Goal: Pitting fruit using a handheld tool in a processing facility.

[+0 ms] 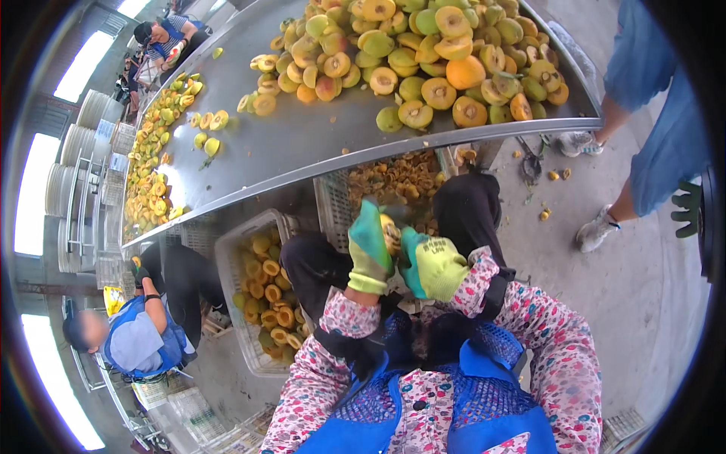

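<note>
Both my hands wear green and yellow gloves and meet above my lap. My left hand [370, 246] is closed around a yellow peach half [390, 233], whose cut side shows between the gloves. Right beside it, my right hand [434, 263] is closed with its fingertips against the fruit. Whatever it grips is hidden by the glove. Below and beyond the hands, a crate [330, 204] between my knees holds small orange-brown fruit scraps [393, 181]. To its left, a white crate [233, 250] contains hollowed peach halves [271, 291].
A metal table [295, 147] ahead bears heaped peach halves [439, 53], with more along its left edge. Co-workers sit at left [147, 333] and far left [162, 45]. Someone's legs [643, 98] stand at right. Scissors-like metal tool [532, 163] and scraps lie on the floor.
</note>
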Available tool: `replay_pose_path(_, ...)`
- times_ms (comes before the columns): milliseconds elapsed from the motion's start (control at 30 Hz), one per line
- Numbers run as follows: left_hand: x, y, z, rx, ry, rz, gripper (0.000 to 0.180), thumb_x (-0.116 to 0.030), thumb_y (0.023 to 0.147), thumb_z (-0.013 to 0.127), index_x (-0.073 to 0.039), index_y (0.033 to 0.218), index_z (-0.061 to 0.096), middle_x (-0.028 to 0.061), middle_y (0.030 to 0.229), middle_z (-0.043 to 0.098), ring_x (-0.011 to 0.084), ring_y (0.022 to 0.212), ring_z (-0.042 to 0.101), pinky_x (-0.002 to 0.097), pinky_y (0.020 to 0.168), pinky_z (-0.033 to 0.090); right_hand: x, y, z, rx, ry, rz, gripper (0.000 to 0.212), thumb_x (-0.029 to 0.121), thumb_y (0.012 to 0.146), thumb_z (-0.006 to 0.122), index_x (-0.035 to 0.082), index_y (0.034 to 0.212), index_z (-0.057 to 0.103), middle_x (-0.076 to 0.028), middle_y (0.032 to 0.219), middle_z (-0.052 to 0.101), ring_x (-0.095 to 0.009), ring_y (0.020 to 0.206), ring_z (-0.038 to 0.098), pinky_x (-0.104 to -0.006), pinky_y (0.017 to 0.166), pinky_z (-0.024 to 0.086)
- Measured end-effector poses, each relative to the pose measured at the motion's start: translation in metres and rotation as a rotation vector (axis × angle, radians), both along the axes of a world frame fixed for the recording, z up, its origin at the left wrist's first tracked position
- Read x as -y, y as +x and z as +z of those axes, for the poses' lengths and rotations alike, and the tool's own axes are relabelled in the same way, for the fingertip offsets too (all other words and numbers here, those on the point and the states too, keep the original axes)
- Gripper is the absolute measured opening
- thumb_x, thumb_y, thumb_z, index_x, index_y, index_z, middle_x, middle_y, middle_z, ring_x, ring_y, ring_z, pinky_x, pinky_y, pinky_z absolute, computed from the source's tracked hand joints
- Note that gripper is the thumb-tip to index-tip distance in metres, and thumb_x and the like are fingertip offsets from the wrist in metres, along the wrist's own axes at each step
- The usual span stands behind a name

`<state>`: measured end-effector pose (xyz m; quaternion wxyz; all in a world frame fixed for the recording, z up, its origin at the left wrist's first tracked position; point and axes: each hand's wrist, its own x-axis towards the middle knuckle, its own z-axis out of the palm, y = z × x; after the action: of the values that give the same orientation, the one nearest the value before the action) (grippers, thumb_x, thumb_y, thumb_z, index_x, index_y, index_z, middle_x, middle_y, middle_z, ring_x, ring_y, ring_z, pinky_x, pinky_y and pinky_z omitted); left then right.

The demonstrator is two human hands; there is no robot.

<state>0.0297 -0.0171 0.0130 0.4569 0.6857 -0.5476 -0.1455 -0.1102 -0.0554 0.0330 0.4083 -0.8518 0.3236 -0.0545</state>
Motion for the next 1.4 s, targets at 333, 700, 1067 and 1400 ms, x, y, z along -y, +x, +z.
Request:
replay_pose_path(333, -0.009, -0.005, 0.007, 0.172, -0.064, 0.004, 0.012, -0.002, 0.08, 0.057, 0.001, 0.088, 0.048, 0.0125, 0.079, 0.064, 0.0221, 0.067, 0.063, 0.0323, 0.059, 0.051, 0.016, -0.001, 0.045, -0.18, 0.477, -0.07, 0.042, 0.031, 0.073, 0.066, 0.004, 0.101, 0.053, -0.018, 0.084, 0.065, -0.035, 0.079, 0.066, -0.0434, 0.068, 0.051)
replay_pose_path(700, -0.004, 0.0, 0.02, 0.072, 0.318, -0.214, 0.015, -0.014, 0.087, 0.058, 0.001, 0.091, 0.058, 0.0132, 0.085, 0.068, 0.0205, 0.071, 0.065, 0.0285, 0.065, 0.052, 0.026, -0.018, 0.049, 0.179, 0.936, -0.051, 0.031, 0.02, 0.075, 0.063, -0.001, 0.096, 0.057, -0.008, 0.07, 0.062, -0.018, 0.06, 0.062, -0.0314, 0.052, 0.048)
replay_pose_path(1067, -0.006, -0.003, 0.022, 0.01, 0.064, -0.129, 0.018, -0.001, 0.087, 0.052, 0.004, 0.104, 0.055, 0.012, 0.088, 0.068, 0.0193, 0.074, 0.066, 0.0303, 0.065, 0.053, 0.02, -0.01, 0.04, -0.097, 0.305, 0.007, 0.041, 0.027, 0.071, 0.067, 0.001, 0.101, 0.055, -0.018, 0.083, 0.065, -0.03, 0.077, 0.066, -0.0387, 0.065, 0.051)
replay_pose_path(1400, -0.013, -0.013, 0.021, -0.203, 0.078, -0.102, 0.028, -0.022, 0.095, 0.048, 0.005, 0.101, 0.055, 0.0134, 0.095, 0.068, 0.0186, 0.078, 0.065, 0.0303, 0.069, 0.053, 0.015, -0.017, 0.027, 0.004, 0.126, 0.108, 0.035, 0.022, 0.077, 0.062, 0.001, 0.103, 0.052, -0.017, 0.08, 0.065, -0.032, 0.07, 0.066, -0.0378, 0.056, 0.05)
